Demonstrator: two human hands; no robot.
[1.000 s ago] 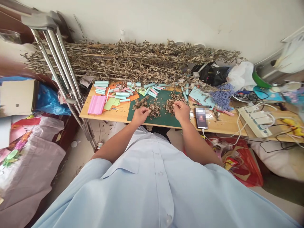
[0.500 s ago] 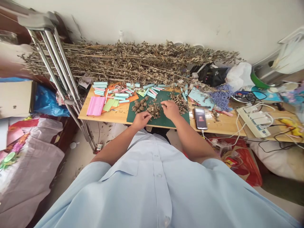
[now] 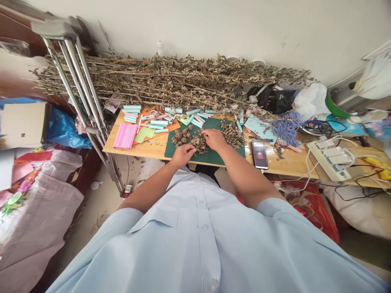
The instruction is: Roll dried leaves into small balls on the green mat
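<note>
Head view: the leaf pile [image 3: 199, 145] lies between left hand [image 3: 183, 154] and right hand [image 3: 214, 139]; I cannot tell either grip's closure.

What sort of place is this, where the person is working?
Probably a cluttered room at home, used for handwork: dried leaves lie on a green mat, and a power strip sits farther right on the wooden table.

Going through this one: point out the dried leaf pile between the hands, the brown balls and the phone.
Dried leaf pile [image 3: 199, 145]: head view, middle of the pile.
Brown balls [image 3: 184, 132]: head view, one ball within the cluster.
Phone [image 3: 259, 156]: head view, on its screen.
</note>
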